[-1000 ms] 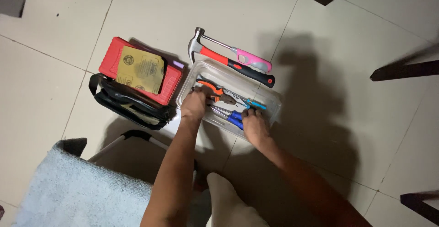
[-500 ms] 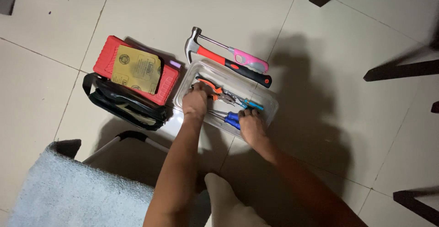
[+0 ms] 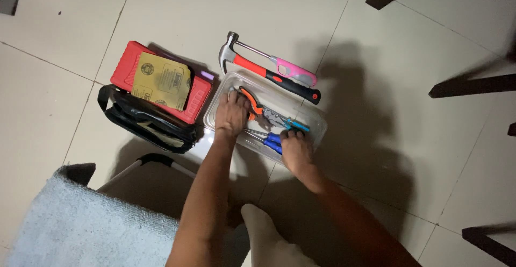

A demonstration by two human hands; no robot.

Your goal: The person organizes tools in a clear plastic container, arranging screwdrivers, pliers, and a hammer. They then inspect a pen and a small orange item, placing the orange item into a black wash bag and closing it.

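Down on the tiled floor (image 3: 64,25), both hands inside a clear plastic tray (image 3: 317,120) of hand tools. Left hand (image 3: 232,114) spread flat and open, fingers laid over the orange-handled pliers (image 3: 250,101) at the tray's left end, pressing rather than clasping. Right hand (image 3: 294,147) curled at the near rim, fingertips bent around the blue-handled screwdrivers (image 3: 274,140), though whether fully clamped on them cannot be told from above. Between the two, a teal-handled tool (image 3: 297,123) lying crosswise, touching the pliers' jaws. Just beyond the far rim, outside the tray, a claw hammer (image 3: 269,73) with red and black grip, and a pink utility lighter (image 3: 293,71) resting against it. Left of the tray, a red case (image 3: 121,68) topped with a yellow sandpaper sheet (image 3: 161,81), sitting on a black bag (image 3: 145,122). Best handled slowly: one tool at a time, by handle not blade, tray kept steady, tangled shafts eased apart instead of yanked.
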